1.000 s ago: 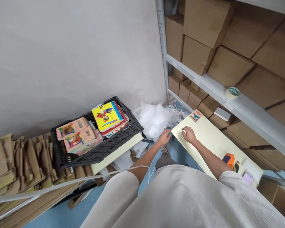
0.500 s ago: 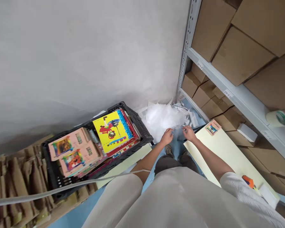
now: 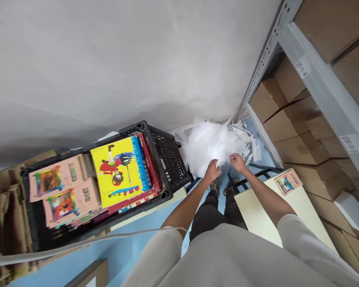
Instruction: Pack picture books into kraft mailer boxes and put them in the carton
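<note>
My left hand (image 3: 212,171) is held out in front of my legs with its fingers drawn together. A short gap to its right, my right hand (image 3: 237,162) has thumb and fingers pinched. Both appear against a heap of white, translucent sheets (image 3: 209,143) lying by the wall. Whatever thin thing the fingers hold, if anything, blends into that white heap and I cannot make it out. Left of my hands, a black plastic crate (image 3: 170,159) holds a yellow picture book (image 3: 119,169) and pink booklets (image 3: 71,201).
White paper scraps (image 3: 245,137) litter the corner floor. To the right, a pale table (image 3: 275,215) bears a small pink picture card (image 3: 288,181). Metal shelving (image 3: 326,75) with cardboard boxes (image 3: 290,131) stands beyond. Folded brown cardboard (image 3: 6,223) is at far left. A pale cord (image 3: 107,238) crosses the lower left.
The view has shifted, with crate and shelving appearing larger. My right hand has risen slightly and sits a little farther from the left; both hands stay before the white heap.
</note>
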The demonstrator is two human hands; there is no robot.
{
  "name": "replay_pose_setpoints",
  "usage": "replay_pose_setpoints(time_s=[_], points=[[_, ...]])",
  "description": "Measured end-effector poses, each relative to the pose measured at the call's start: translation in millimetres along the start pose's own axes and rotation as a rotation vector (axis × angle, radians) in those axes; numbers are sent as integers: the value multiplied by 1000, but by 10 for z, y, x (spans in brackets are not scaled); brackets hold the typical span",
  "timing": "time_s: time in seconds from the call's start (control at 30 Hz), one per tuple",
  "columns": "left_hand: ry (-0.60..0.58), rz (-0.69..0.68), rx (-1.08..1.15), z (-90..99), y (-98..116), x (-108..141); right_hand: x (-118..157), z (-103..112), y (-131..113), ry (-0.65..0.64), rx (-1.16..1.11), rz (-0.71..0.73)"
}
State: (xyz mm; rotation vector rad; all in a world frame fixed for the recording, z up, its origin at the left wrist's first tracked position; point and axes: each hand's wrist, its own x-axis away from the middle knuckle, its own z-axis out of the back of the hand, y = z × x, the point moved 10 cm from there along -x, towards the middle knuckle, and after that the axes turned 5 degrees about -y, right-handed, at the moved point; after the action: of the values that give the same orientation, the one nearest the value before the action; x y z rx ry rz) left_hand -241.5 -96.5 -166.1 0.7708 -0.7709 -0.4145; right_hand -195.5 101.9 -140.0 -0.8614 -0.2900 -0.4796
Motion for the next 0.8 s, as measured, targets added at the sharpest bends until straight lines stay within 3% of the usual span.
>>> replay_pose_setpoints(time_s=[0.23,0.4,0.6,0.8], points=[[42,205,-55,-57,-360,-419,-393,-336,160,-36,-125,43],[86,363,-163,34,-528,-658,-626,-617,241,-60,-181,8],[76,560,-207,56,-857,-779,-611,-909,315,-96,-203,8],[73,627,-134,101,-1042,-799,-522,-903,416,-102,-210,-3]])
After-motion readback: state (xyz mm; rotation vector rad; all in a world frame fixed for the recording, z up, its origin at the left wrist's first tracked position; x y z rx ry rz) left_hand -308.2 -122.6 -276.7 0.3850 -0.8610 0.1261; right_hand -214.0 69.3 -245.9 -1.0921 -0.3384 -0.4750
